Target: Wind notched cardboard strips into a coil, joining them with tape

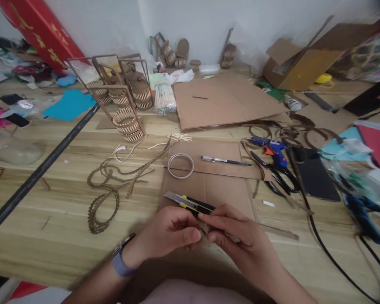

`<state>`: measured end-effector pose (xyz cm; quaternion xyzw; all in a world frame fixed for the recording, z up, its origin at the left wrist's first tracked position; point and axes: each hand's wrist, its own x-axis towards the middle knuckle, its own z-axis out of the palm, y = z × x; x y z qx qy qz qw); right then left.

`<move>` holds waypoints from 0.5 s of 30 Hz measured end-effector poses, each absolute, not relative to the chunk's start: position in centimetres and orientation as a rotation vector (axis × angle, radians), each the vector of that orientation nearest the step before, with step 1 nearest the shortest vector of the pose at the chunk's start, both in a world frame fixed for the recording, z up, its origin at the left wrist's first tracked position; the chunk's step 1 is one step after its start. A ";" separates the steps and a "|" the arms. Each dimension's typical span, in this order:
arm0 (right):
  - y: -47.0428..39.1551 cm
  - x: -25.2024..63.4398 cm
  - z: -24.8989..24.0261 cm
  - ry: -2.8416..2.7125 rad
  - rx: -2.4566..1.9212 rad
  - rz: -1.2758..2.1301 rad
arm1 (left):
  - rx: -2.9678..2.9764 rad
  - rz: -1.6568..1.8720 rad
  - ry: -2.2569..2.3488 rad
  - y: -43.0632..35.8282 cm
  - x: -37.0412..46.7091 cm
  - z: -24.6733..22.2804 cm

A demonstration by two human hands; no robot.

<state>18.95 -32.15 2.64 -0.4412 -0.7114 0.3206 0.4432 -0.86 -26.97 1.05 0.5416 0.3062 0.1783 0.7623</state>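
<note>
Both hands meet at the lower middle of the view, over a sheet of brown cardboard (190, 190). My left hand (174, 230) has its fingers curled in, and what it holds, if anything, is too small to make out. My right hand (240, 236) pinches with thumb and fingertips at something small and unclear. Just beyond the fingertips lies a yellow and black utility knife (190, 204), its blade end pointing left. A tape ring (169, 166) and a pen (224, 161) rest farther up on the cardboard.
Notched cardboard strips (103, 211) curl at the left. Behind them stand small woven baskets (128, 126) with tall handles. Scissors (281, 179), a blue glue gun (274, 147) and a black cable (323, 245) lie at the right. A larger cardboard sheet (224, 105) is at the back.
</note>
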 end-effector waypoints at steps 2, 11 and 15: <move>-32.3 19.0 2.7 -1.742 -1.083 0.864 | 1.169 0.355 0.639 -26.8 -1.0 1.0; -32.4 18.8 3.9 -1.737 -1.081 1.144 | 1.106 0.210 0.566 -26.5 -1.2 1.0; -32.4 18.6 4.3 -1.736 -1.040 1.179 | 1.071 0.177 0.556 -26.5 -1.1 1.0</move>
